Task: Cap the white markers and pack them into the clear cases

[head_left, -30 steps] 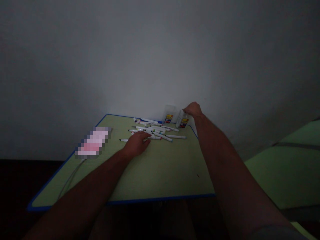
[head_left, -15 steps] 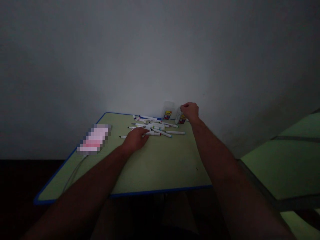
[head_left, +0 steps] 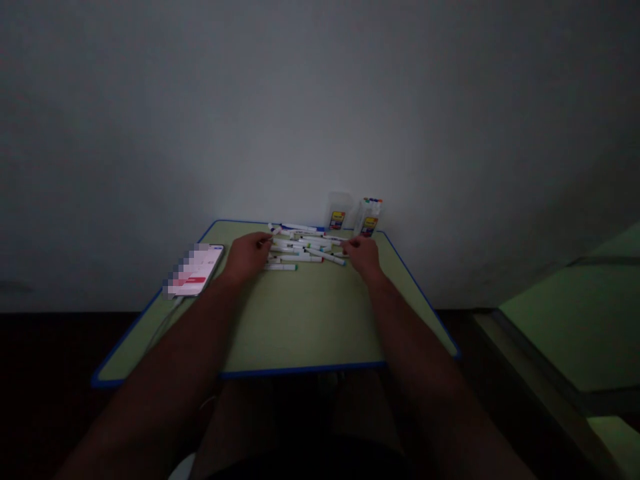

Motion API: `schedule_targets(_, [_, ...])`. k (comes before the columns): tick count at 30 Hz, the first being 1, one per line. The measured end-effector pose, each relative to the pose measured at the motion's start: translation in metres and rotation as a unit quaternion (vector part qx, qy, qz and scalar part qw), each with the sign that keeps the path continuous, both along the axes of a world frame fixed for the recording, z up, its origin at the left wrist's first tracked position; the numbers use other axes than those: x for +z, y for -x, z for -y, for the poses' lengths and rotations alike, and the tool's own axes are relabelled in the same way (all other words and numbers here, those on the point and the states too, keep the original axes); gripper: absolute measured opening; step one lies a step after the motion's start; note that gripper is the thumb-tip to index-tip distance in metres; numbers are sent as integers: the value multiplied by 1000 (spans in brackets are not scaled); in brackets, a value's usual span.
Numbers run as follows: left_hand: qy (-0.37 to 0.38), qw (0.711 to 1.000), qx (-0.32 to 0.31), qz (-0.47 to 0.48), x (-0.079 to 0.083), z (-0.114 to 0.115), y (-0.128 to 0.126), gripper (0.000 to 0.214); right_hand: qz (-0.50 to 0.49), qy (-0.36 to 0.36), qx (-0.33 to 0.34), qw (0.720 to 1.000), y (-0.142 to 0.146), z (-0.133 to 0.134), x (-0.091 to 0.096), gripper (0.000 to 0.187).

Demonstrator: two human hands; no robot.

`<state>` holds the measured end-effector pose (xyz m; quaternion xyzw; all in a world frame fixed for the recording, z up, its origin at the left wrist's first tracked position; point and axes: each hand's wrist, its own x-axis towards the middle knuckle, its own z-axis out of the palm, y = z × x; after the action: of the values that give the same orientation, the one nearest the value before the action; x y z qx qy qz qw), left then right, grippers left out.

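Several white markers (head_left: 325,255) with coloured ends lie in a loose pile at the back of the table. My left hand (head_left: 249,255) is at the pile's left side, its fingers closed on the end of a marker. At the right side, my right hand (head_left: 363,253) pinches the end of another marker, its fingertips low over the table. Just behind that hand stands a clear case (head_left: 369,217) with coloured marker ends showing at its top. Left of it stands a second clear case (head_left: 339,212) with a yellow and red label, and no markers show in it.
A phone (head_left: 201,270) with a lit screen lies on the left of the table, a white cable (head_left: 165,323) running from its lower end. The light green table (head_left: 305,327) has a blue edge and meets a grey wall (head_left: 300,120) at the back.
My right hand has come down from the right case to the pile's right side. My left hand has moved back and left along the markers. The view has shifted slightly.
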<state>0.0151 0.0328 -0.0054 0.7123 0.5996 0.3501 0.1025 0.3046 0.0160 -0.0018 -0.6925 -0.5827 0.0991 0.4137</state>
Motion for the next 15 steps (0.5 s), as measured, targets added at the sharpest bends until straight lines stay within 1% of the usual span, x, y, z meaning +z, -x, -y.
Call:
schedule_targets(5, [-7, 997, 58, 45, 7, -6, 16, 37, 25, -2, 29, 999, -1, 5, -7, 16])
schedule_targets(10, [-18, 993, 76, 84, 13, -7, 27, 44, 74, -17, 37, 996, -1, 6, -12, 14])
schedule_targets(15, [-24, 992, 90, 84, 14, -6, 28, 49, 107, -14, 52, 993, 6, 8, -16, 15])
